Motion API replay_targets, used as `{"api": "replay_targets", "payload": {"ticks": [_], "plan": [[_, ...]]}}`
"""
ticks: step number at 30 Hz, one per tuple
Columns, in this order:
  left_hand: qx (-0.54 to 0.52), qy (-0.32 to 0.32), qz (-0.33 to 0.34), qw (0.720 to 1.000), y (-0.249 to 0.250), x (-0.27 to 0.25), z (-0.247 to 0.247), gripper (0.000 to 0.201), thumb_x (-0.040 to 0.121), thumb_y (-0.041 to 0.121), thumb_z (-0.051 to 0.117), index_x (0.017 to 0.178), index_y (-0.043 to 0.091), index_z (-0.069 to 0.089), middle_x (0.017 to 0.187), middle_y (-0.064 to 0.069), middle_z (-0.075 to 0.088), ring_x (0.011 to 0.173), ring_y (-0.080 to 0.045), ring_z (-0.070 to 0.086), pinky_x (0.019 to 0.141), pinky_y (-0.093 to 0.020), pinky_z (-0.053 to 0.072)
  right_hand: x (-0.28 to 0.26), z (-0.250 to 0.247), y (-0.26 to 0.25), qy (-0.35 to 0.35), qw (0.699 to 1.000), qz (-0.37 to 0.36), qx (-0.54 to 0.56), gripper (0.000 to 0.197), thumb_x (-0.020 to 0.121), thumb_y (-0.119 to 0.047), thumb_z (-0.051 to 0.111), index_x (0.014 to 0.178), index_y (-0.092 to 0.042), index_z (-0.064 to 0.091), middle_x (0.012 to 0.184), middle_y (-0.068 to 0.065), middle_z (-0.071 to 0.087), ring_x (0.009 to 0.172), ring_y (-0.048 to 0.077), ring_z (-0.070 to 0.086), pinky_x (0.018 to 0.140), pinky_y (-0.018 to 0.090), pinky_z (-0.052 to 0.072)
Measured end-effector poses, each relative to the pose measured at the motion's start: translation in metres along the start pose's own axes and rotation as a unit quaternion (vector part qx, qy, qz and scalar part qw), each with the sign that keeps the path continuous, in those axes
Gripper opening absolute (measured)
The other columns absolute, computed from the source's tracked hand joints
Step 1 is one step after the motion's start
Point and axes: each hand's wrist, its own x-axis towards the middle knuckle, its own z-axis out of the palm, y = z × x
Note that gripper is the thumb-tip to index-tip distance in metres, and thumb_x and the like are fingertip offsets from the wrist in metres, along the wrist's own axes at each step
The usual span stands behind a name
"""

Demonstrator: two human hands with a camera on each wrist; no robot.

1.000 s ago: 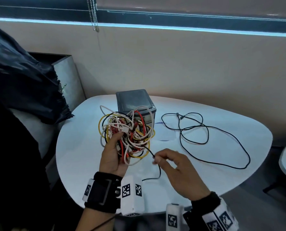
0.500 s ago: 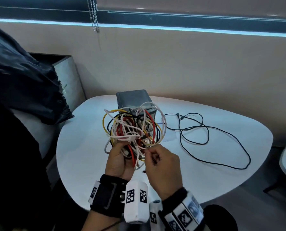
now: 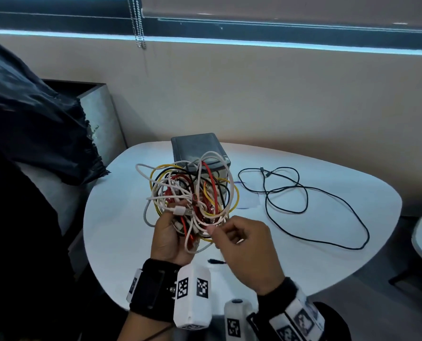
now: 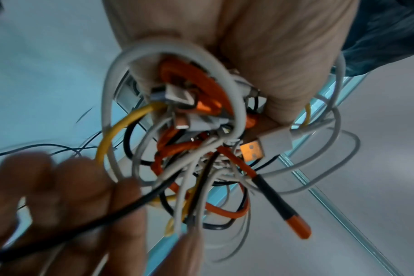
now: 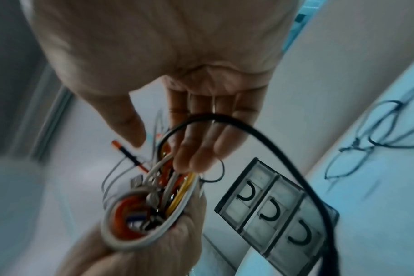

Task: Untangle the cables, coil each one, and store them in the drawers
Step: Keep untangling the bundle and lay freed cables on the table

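A white rounded table (image 3: 121,217) fills the middle of the head view. At its far edge stands a small grey drawer unit (image 3: 195,146); the right wrist view shows its front as a grid of translucent drawers with dark curved handles (image 5: 270,209). To the right of the unit a long black cable (image 3: 303,200) lies loose on the tabletop in several open loops, well apart from both hands.

Held up above the near part of the table, in front of the drawer unit, is the tangled bundle of cables (image 3: 192,193) (white, yellow, red-orange and black strands, with a white USB plug (image 4: 272,142) sticking out beside the thumb). The left hand (image 3: 168,239) grips the bundle from below, fingers curled round its lower part.

The right hand (image 3: 244,252) is just beside the bundle on its right, fingertips (image 5: 189,162) reaching into the lower strands; a black strand (image 5: 260,134) arcs across its palm side, but whether the fingers actually pinch it cannot be told, since the wrist views are blurred.
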Motion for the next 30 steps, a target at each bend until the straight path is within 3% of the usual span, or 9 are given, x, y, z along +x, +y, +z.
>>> {"api": "replay_targets", "payload": {"ticks": [4, 8, 10, 12, 14, 19, 21, 25, 30], "plan": [[-0.044, -0.048, -0.028, 0.998, 0.011, -0.003, 0.001, 0.033, 0.069, 0.027, 0.071, 0.099, 0.014, 0.078, 0.105, -0.009, 0.075, 0.097, -0.025, 0.071, 0.095, -0.041, 0.053, 0.013, -0.022, 0.011, 0.071, 0.979, 0.120, 0.150, 0.035, 0.095, -0.025, 0.063, 0.065, -0.006, 0.066, 0.057, 0.008, 0.062, 0.053, 0.017, 0.055, 0.052, 0.029, 0.043], [-0.047, -0.085, -0.078, 0.992, 0.006, -0.003, 0.000, 0.044, 0.101, 0.033, 0.044, 0.129, 0.004, 0.061, 0.129, -0.018, 0.064, 0.121, -0.032, 0.059, 0.105, -0.046, 0.043, 0.032, -0.018, 0.016, -0.052, 0.958, 0.226, 0.170, 0.026, 0.097, -0.027, 0.057, 0.089, -0.010, 0.075, 0.084, 0.005, 0.073, 0.068, 0.016, 0.058, 0.057, 0.028, 0.044], [-0.056, -0.084, -0.092, 0.991, 0.000, -0.004, 0.002, 0.052, 0.104, 0.036, 0.030, 0.125, 0.001, 0.062, 0.119, -0.020, 0.068, 0.111, -0.033, 0.065, 0.095, -0.044, 0.050, 0.036, -0.016, 0.016, -0.083, 0.945, 0.217, 0.231, 0.023, 0.096, -0.024, 0.059, 0.088, -0.009, 0.076, 0.086, 0.008, 0.072, 0.069, 0.017, 0.057, 0.055, 0.026, 0.041], [-0.048, -0.049, -0.097, 0.993, 0.001, -0.003, 0.000, 0.039, 0.091, 0.035, 0.057, 0.112, 0.004, 0.067, 0.097, -0.017, 0.072, 0.085, -0.030, 0.071, 0.071, -0.038, 0.059, 0.039, -0.019, 0.014, -0.089, 0.950, 0.194, 0.229, 0.020, 0.094, -0.018, 0.062, 0.083, -0.009, 0.076, 0.080, 0.007, 0.071, 0.065, 0.015, 0.055, 0.052, 0.024, 0.038], [-0.044, -0.067, -0.095, 0.992, 0.007, -0.004, -0.003, 0.041, 0.076, 0.035, 0.072, 0.106, 0.006, 0.070, 0.093, -0.014, 0.071, 0.082, -0.028, 0.070, 0.068, -0.036, 0.059, 0.048, -0.030, 0.017, -0.044, 0.966, 0.178, 0.182, 0.019, 0.094, -0.012, 0.063, 0.082, -0.011, 0.077, 0.074, 0.004, 0.070, 0.060, 0.014, 0.055, 0.048, 0.023, 0.037], [-0.049, -0.053, -0.103, 0.992, 0.010, -0.008, 0.003, 0.047, 0.075, 0.030, 0.063, 0.112, 0.003, 0.069, 0.102, -0.020, 0.070, 0.086, -0.034, 0.071, 0.068, -0.041, 0.060, 0.082, -0.076, 0.038, 0.233, 0.960, 0.134, 0.081, 0.015, 0.087, -0.021, 0.072, 0.074, -0.015, 0.071, 0.071, 0.006, 0.068, 0.059, 0.015, 0.054, 0.058, 0.030, 0.043], [-0.063, -0.058, -0.124, 0.989, 0.004, -0.007, 0.004, 0.052, 0.076, 0.030, 0.067, 0.122, 0.004, 0.064, 0.110, -0.021, 0.068, 0.093, -0.034, 0.070, 0.070, -0.041, 0.059, 0.077, -0.070, 0.037, 0.178, 0.951, 0.197, 0.161, 0.022, 0.086, -0.036, 0.072, 0.082, -0.014, 0.069, 0.081, 0.007, 0.071, 0.069, 0.016, 0.061, 0.061, 0.030, 0.046], [-0.066, -0.075, -0.151, 0.983, 0.000, 0.006, 0.000, 0.053, 0.098, 0.037, 0.038, 0.123, -0.001, 0.064, 0.121, -0.022, 0.066, 0.113, -0.034, 0.063, 0.091, -0.043, 0.052, 0.037, -0.031, 0.029, -0.117, 0.872, 0.328, 0.344, 0.048, 0.083, -0.050, 0.061, 0.101, -0.007, 0.070, 0.100, 0.012, 0.073, 0.087, 0.024, 0.068, 0.067, 0.033, 0.049], [-0.082, -0.067, -0.095, 0.990, 0.001, 0.001, 0.008, 0.035, 0.073, 0.033, 0.068, 0.089, 0.004, 0.078, 0.091, -0.015, 0.074, 0.079, -0.029, 0.073, 0.062, -0.036, 0.060, 0.012, -0.006, 0.026, -0.075, 0.921, 0.233, 0.303, 0.029, 0.090, -0.033, 0.067, 0.097, -0.006, 0.075, 0.093, 0.015, 0.071, 0.074, 0.019, 0.060, 0.057, 0.028, 0.042]]}}
